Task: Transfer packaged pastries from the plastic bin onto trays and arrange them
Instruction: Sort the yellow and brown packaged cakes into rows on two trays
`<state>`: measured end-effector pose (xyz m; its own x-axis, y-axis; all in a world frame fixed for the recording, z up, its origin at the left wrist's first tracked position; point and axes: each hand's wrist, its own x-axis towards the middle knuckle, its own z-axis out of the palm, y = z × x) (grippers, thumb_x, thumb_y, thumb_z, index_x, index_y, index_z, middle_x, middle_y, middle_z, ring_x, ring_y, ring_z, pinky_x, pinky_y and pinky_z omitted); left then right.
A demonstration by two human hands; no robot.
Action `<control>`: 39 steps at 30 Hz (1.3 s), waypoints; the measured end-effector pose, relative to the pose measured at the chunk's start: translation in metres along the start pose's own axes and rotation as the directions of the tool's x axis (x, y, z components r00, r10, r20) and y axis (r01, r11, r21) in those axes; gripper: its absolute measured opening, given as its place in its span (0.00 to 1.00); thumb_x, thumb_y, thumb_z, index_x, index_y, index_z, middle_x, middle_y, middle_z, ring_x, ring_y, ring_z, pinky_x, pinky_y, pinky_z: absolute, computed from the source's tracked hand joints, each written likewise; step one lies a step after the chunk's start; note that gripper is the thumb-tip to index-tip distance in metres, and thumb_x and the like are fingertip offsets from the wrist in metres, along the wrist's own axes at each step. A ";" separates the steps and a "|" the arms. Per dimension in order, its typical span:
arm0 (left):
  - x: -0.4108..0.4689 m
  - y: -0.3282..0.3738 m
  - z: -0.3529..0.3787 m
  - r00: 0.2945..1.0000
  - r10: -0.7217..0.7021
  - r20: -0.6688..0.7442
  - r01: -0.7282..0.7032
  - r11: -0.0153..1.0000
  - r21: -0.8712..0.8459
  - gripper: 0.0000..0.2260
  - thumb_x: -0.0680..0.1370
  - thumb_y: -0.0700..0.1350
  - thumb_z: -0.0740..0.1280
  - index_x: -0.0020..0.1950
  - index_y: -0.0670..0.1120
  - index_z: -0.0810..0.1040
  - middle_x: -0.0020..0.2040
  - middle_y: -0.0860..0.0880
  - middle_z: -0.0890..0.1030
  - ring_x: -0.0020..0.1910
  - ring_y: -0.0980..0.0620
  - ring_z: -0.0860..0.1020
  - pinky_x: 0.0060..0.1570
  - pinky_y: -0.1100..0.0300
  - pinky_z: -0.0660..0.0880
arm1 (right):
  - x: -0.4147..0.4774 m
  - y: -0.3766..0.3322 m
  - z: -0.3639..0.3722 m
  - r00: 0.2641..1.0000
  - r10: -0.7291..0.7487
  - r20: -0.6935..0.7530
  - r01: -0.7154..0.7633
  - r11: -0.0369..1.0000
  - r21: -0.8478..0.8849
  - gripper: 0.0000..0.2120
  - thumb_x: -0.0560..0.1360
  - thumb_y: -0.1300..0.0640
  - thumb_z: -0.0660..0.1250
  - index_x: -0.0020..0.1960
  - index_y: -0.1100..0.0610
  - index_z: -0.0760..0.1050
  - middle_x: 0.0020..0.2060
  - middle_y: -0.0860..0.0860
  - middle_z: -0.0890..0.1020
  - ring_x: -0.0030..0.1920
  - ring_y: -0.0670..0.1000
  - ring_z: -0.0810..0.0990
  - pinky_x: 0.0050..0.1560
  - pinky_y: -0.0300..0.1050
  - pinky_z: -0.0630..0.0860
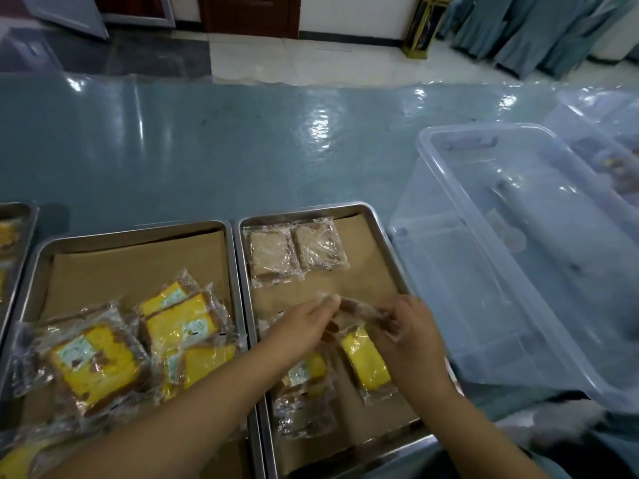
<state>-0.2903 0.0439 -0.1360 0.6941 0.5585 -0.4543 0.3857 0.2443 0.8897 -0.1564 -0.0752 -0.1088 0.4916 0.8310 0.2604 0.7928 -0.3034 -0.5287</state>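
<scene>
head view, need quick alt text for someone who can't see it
Two bare hands, left and right, hold one clear-wrapped pastry packet above a paper-lined steel tray of wrapped pastries. A clear plastic bin stands right of it.

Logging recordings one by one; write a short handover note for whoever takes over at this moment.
Left hand and right hand together hold one wrapped pastry above the right tray.
Done: two brown pastries lie side by side at that tray's far end, yellow cakes near; the left tray holds a loose pile.
The plastic bin looks about empty.
Left: place the held pastry, tidy rows.
</scene>
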 end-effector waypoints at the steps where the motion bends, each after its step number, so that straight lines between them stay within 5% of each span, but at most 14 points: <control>1: 0.003 0.004 0.001 1.000 -0.023 0.015 0.025 0.989 -0.147 0.21 0.72 0.66 0.59 0.44 0.50 0.80 0.39 0.49 0.84 0.39 0.50 0.82 0.37 0.57 0.78 | -0.001 -0.003 0.003 0.993 -0.121 -0.018 0.121 0.993 0.000 0.13 0.65 0.61 0.76 0.41 0.48 0.75 0.39 0.43 0.76 0.41 0.46 0.73 0.39 0.38 0.70; 3: 0.009 0.009 0.003 0.999 -0.039 -0.036 0.026 0.955 -0.296 0.16 0.74 0.58 0.66 0.50 0.46 0.78 0.36 0.50 0.83 0.36 0.52 0.82 0.32 0.61 0.77 | -0.005 -0.004 0.013 0.964 -0.264 -0.017 0.264 0.964 -0.011 0.12 0.66 0.62 0.75 0.47 0.52 0.79 0.45 0.46 0.79 0.46 0.48 0.75 0.43 0.46 0.74; 6: 0.018 0.009 0.005 0.988 -0.036 -0.149 -0.003 0.967 -0.255 0.12 0.73 0.40 0.70 0.55 0.46 0.75 0.44 0.48 0.83 0.42 0.49 0.82 0.40 0.56 0.78 | -0.014 0.000 0.026 0.961 -0.273 0.035 0.273 0.962 -0.002 0.16 0.68 0.60 0.74 0.54 0.50 0.79 0.53 0.47 0.79 0.53 0.48 0.75 0.48 0.50 0.75; 12: 0.033 -0.001 -0.002 0.969 -0.015 -0.248 -0.034 0.981 -0.193 0.14 0.74 0.35 0.67 0.51 0.53 0.73 0.47 0.49 0.82 0.45 0.51 0.82 0.43 0.54 0.81 | -0.007 0.006 0.038 0.966 0.241 0.091 -0.255 0.944 0.208 0.29 0.71 0.50 0.70 0.69 0.42 0.63 0.67 0.41 0.62 0.67 0.42 0.63 0.63 0.41 0.67; 15: 0.046 -0.007 0.004 0.973 -0.076 -0.217 0.006 0.952 -0.305 0.14 0.74 0.33 0.66 0.52 0.52 0.74 0.48 0.51 0.83 0.45 0.54 0.82 0.44 0.55 0.80 | 0.017 0.013 0.042 0.816 0.518 0.257 -0.567 0.629 0.532 0.27 0.73 0.54 0.69 0.68 0.43 0.64 0.58 0.41 0.73 0.52 0.37 0.76 0.44 0.34 0.76; 17: 0.058 -0.011 0.010 0.975 -0.113 -0.193 0.037 0.934 -0.356 0.14 0.75 0.34 0.66 0.54 0.51 0.74 0.48 0.53 0.83 0.45 0.57 0.82 0.41 0.61 0.78 | 0.033 0.022 0.047 0.722 0.563 0.401 -0.653 0.365 0.664 0.22 0.75 0.60 0.67 0.65 0.46 0.68 0.54 0.48 0.80 0.46 0.44 0.82 0.41 0.41 0.79; 18: 0.065 -0.012 0.011 0.975 -0.120 -0.188 0.047 0.934 -0.353 0.13 0.75 0.35 0.66 0.55 0.50 0.74 0.49 0.53 0.82 0.45 0.57 0.82 0.40 0.63 0.77 | 0.041 0.027 0.049 0.706 0.565 0.426 -0.664 0.319 0.676 0.19 0.75 0.63 0.66 0.63 0.47 0.70 0.52 0.51 0.81 0.45 0.50 0.84 0.40 0.45 0.80; 20: 0.081 -0.013 0.010 0.967 -0.095 -0.237 0.035 0.969 -0.246 0.15 0.75 0.38 0.68 0.58 0.51 0.72 0.52 0.53 0.81 0.46 0.57 0.80 0.42 0.62 0.77 | 0.056 0.035 0.052 0.734 0.565 0.377 -0.635 0.375 0.676 0.18 0.75 0.65 0.66 0.57 0.45 0.74 0.49 0.51 0.82 0.44 0.51 0.84 0.39 0.44 0.81; 23: 0.105 -0.008 -0.003 0.907 0.124 -0.404 -0.018 0.966 0.256 0.21 0.76 0.42 0.67 0.66 0.54 0.66 0.56 0.55 0.75 0.51 0.59 0.75 0.52 0.59 0.75 | 0.088 0.047 0.055 0.788 0.587 0.185 -0.558 0.554 0.618 0.20 0.75 0.63 0.66 0.49 0.36 0.73 0.47 0.41 0.80 0.44 0.39 0.81 0.35 0.30 0.76; 26: 0.131 0.001 -0.016 0.847 0.436 -0.304 -0.104 0.697 0.709 0.26 0.77 0.44 0.64 0.72 0.56 0.60 0.66 0.52 0.68 0.63 0.53 0.68 0.61 0.59 0.66 | 0.119 0.059 0.061 0.801 0.597 0.051 -0.519 0.650 0.555 0.20 0.75 0.62 0.65 0.48 0.34 0.72 0.44 0.39 0.80 0.45 0.40 0.80 0.38 0.27 0.73; 28: 0.151 0.003 -0.021 0.862 0.478 -0.171 -0.091 0.477 0.874 0.26 0.78 0.47 0.62 0.74 0.56 0.57 0.73 0.49 0.62 0.70 0.48 0.60 0.68 0.54 0.58 | 0.135 0.064 0.070 0.813 0.582 0.004 -0.498 0.691 0.524 0.18 0.76 0.61 0.64 0.48 0.34 0.72 0.48 0.41 0.79 0.47 0.42 0.79 0.47 0.35 0.75; 30: 0.169 0.003 -0.023 0.887 0.455 -0.083 -0.084 0.335 0.939 0.26 0.79 0.53 0.59 0.75 0.56 0.54 0.76 0.48 0.54 0.74 0.46 0.51 0.71 0.51 0.45 | 0.148 0.069 0.079 0.842 0.537 -0.062 -0.451 0.761 0.466 0.18 0.76 0.62 0.63 0.54 0.39 0.73 0.52 0.46 0.78 0.50 0.45 0.78 0.52 0.39 0.72; 34: 0.197 -0.005 -0.023 0.910 0.413 -0.014 -0.079 0.206 0.975 0.32 0.77 0.65 0.49 0.75 0.54 0.42 0.77 0.46 0.43 0.74 0.47 0.35 0.69 0.48 0.30 | 0.162 0.082 0.095 0.883 0.463 -0.078 -0.418 0.851 0.318 0.16 0.77 0.64 0.61 0.62 0.51 0.73 0.55 0.48 0.74 0.55 0.49 0.75 0.56 0.40 0.69; 39: 0.211 -0.023 -0.026 0.933 0.352 -0.074 0.020 0.156 0.988 0.36 0.70 0.72 0.38 0.73 0.57 0.34 0.75 0.48 0.35 0.72 0.44 0.30 0.65 0.38 0.28 | 0.160 0.100 0.102 0.973 0.227 -0.031 -0.229 0.967 -0.111 0.21 0.72 0.68 0.65 0.64 0.57 0.75 0.66 0.57 0.73 0.69 0.58 0.64 0.67 0.51 0.66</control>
<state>-0.1683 0.1763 -0.2513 0.7382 0.6659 -0.1078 0.6742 -0.7337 0.0847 -0.0353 0.0750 -0.2018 0.6696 0.7256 0.1584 0.6941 -0.5354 -0.4812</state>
